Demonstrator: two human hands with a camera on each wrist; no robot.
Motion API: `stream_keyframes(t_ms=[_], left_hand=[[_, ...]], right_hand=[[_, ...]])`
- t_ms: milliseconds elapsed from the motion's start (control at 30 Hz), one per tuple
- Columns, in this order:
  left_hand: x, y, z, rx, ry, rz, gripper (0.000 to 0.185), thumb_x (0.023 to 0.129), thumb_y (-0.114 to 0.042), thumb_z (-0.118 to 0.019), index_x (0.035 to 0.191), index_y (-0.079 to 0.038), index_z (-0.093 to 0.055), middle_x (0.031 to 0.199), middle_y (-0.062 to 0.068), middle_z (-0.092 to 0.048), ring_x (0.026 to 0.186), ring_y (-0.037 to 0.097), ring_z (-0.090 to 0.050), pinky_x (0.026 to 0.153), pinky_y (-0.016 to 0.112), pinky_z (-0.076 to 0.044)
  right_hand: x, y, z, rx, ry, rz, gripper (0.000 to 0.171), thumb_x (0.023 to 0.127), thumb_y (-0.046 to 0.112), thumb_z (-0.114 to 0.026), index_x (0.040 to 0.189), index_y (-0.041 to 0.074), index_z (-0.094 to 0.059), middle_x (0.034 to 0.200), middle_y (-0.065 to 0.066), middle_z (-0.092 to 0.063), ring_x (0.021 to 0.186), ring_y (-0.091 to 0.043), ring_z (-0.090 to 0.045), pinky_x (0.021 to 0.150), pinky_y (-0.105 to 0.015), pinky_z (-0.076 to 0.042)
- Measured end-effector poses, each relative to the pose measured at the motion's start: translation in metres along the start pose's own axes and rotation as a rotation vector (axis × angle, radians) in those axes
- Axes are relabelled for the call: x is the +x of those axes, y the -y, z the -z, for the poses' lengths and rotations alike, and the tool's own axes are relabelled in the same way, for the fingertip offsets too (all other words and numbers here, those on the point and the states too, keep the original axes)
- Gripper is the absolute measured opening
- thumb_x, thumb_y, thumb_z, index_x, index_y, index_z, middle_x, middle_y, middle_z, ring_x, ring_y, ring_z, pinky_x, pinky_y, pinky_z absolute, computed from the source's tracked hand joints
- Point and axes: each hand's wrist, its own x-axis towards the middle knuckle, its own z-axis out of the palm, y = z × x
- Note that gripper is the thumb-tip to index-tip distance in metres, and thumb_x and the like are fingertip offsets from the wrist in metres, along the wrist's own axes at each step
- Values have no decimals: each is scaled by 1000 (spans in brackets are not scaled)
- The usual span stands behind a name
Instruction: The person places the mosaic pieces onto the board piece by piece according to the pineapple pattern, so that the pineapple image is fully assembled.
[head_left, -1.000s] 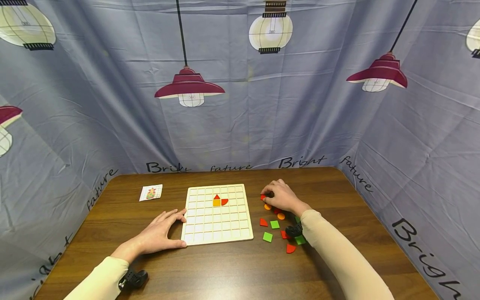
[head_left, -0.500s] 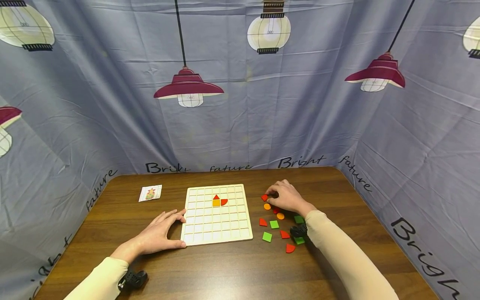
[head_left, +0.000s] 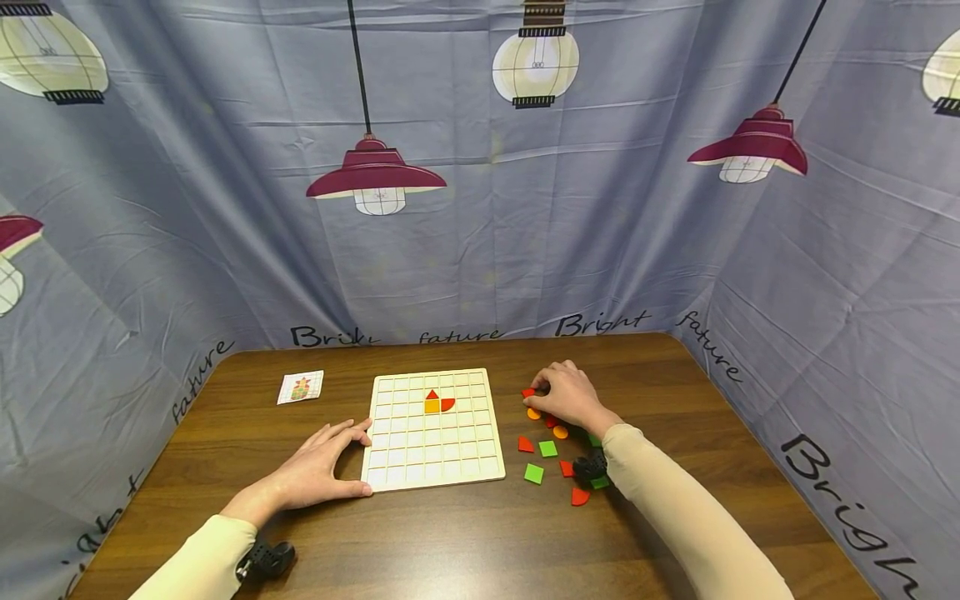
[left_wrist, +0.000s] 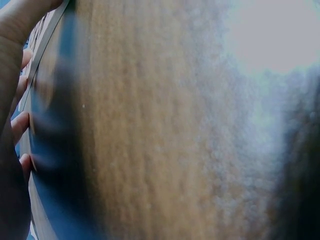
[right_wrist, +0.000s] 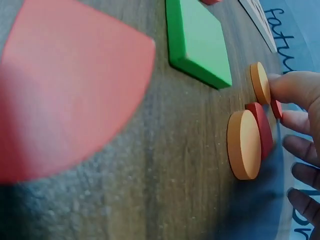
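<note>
My left hand [head_left: 318,468] rests along the left side of a cream gridded board [head_left: 435,455], thumb at the near corner and fingertips at the edge. On the board are a red triangle [head_left: 432,394], an orange-yellow square [head_left: 432,407] and a red quarter circle [head_left: 447,405]. Right of the board, my right hand [head_left: 570,396] pinches a small red piece [right_wrist: 276,109] between thumb and index finger, low over the table; its shape is mostly hidden. Two orange discs [right_wrist: 244,145] and another red piece [right_wrist: 266,131] lie close by that hand.
Green squares [head_left: 534,474] and red quarter circles [head_left: 580,497] lie scattered on the wooden table [head_left: 450,542], partly under the right forearm. A card [head_left: 301,387] with a coloured pattern on a grid lies at the back left. A printed curtain [head_left: 450,267] surrounds the table.
My right hand shifts slightly right, then back left, its thumb and index finger staying at the red piece. The left hand and the board stay put.
</note>
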Motion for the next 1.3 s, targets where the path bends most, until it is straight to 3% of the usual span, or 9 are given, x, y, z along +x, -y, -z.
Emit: stream_keyframes(t_ms=[600,1100,1300], left_hand=[[1,2,-2,15,-14,-10,65,79,-62,-80,124,-21,-59,159,10,-44,144,43,-37,119,65,-20],[1,5,-2,3,11,14,66,79,-64,-79,125,-22,-58,161,7,-41,147,41,-33,121,62,-17],[0,4,0,-2,6,14,66,79,-63,-79,125,-21,-58,160,7,-42,146,42,-34,120,63,-18]], right_hand=[[4,15,-7,-47,-94,15,25,81,36,-80,95,15,-78,88,5,-64,92,-21,-54,79,-40,-45],[24,98,-25,50,-19,144,26,88,43,-77,104,23,-77,97,9,-63,93,-14,-48,79,-32,-40],[31,118,-38,48,-4,179,23,87,40,-74,104,24,-78,99,11,-64,93,-13,-48,81,-31,-40]])
